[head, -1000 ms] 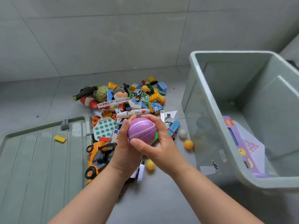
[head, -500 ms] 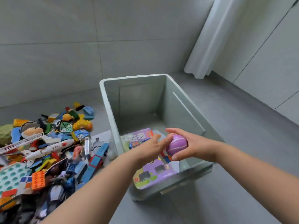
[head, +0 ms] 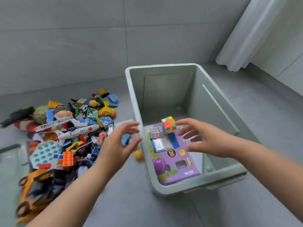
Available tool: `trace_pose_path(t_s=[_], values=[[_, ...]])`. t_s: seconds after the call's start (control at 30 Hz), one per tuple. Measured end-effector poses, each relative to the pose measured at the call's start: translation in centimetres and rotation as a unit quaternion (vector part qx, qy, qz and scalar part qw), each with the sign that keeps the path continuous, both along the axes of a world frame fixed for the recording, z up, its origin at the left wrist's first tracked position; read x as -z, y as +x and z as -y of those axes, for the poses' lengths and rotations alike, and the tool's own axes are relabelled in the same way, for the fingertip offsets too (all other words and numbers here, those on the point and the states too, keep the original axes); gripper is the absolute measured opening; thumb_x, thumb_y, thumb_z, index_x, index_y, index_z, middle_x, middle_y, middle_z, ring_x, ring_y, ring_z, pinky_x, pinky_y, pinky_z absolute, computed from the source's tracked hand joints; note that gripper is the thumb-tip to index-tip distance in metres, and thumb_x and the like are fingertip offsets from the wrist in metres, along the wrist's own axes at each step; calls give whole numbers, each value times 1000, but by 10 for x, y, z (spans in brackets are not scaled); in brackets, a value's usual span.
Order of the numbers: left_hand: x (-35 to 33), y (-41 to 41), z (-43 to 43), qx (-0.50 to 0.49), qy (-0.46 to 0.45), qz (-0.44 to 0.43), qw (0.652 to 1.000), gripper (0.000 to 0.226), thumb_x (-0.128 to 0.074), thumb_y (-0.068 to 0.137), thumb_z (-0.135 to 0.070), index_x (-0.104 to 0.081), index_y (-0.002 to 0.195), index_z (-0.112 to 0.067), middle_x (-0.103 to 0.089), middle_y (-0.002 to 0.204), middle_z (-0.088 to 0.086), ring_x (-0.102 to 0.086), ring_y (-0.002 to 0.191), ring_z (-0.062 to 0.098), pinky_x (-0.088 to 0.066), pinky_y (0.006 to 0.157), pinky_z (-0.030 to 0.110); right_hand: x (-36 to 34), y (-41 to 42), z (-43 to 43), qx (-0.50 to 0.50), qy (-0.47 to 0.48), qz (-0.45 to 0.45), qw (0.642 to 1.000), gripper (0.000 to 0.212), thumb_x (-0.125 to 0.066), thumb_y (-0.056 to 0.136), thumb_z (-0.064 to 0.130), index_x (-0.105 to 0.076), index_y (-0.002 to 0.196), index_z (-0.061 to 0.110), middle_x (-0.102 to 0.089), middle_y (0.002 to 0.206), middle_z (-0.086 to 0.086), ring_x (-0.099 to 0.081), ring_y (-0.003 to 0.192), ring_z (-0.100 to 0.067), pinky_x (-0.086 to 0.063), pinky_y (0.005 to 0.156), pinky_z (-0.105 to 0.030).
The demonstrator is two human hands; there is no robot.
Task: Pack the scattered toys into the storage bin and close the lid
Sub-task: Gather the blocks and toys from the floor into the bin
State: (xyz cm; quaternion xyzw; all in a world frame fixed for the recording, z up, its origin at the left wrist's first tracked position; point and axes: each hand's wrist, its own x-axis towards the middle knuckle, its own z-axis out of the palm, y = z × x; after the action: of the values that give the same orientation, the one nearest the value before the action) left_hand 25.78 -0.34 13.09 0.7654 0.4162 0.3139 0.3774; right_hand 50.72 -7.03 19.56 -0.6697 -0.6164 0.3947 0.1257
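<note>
Apart and empty, the left hand spreads its fingers by the bin's left wall, the right hand over its inside. Between them a colour cube shows over a purple box inside the bin. Most toys lie heaped on the floor to the left.

Home: tiled floor, curtain, toys

Grey floor bears 1 storage bin, toy heap (on its left), 1 orange ball.
</note>
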Motion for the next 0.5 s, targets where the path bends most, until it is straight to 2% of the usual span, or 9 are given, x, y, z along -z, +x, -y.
trace_pose_path(t_s=[0.07,0.13,0.2,0.27,0.37,0.43,0.5], values=[[24,-54,-8,-74,-31,-28,996,43,-71,80,-22,-49,112,-39,-60,98,-20,-58,95,-1,-47,85,22,-19,-48,-15,-61,20,-7,998,62,-69,78,4,-43,122,39,-57,109,13,-57,101,-2,-47,89,-15],[49,-102,-8,-106,-77,-68,989,48,-73,78,-24,-45,112,-42,-59,98,-18,-56,95,-3,-47,87,27,-24,-101,-30,-125,24,2,992,59,-68,79,7,-43,124,36,-55,111,12,-57,102,-4,-48,90,-19],[72,-138,-1,-125,-111,-84,982,54,-76,75,-24,-44,114,-41,-59,100,-15,-57,98,3,-47,92,30,-8,-154,-44,-164,16,29,986,59,-66,80,9,-41,127,34,-51,120,9,-55,105,-9,-49,90,-26],[95,-169,12,-150,-119,-93,977,60,-79,72,-25,-45,121,-36,-59,107,-11,-55,105,6,-44,97,31,31,-207,-58,-173,-20,76,982,64,-65,82,13,-34,135,29,-42,134,1,-50,115,-18,-46,88,-27],[129,-209,34,-212,-89,-122,966,71,-82,68,-29,-46,130,-28,-55,122,-8,-48,118,11,-39,103,33,118,-272,-56,-124,-123,97,980,79,-70,78,27,-23,141,25,-31,138,-11,-47,118,-29,-46,85,-30],[147,-229,51,-252,-67,-140,955,77,-83,66,-31,-46,133,-22,-52,128,-7,-44,122,15,-34,106,33,174,-302,-42,-58,-178,74,980,97,-74,71,41,-13,144,27,-23,141,-12,-39,125,-33,-43,98,-36],[164,-242,67,-262,-37,-140,954,83,-84,63,-34,-44,135,-24,-49,130,-7,-40,122,14,-31,106,35,213,-325,-26,34,-168,36,984,105,-74,67,51,-7,145,29,-13,146,-10,-29,130,-36,-33,104,-37]])
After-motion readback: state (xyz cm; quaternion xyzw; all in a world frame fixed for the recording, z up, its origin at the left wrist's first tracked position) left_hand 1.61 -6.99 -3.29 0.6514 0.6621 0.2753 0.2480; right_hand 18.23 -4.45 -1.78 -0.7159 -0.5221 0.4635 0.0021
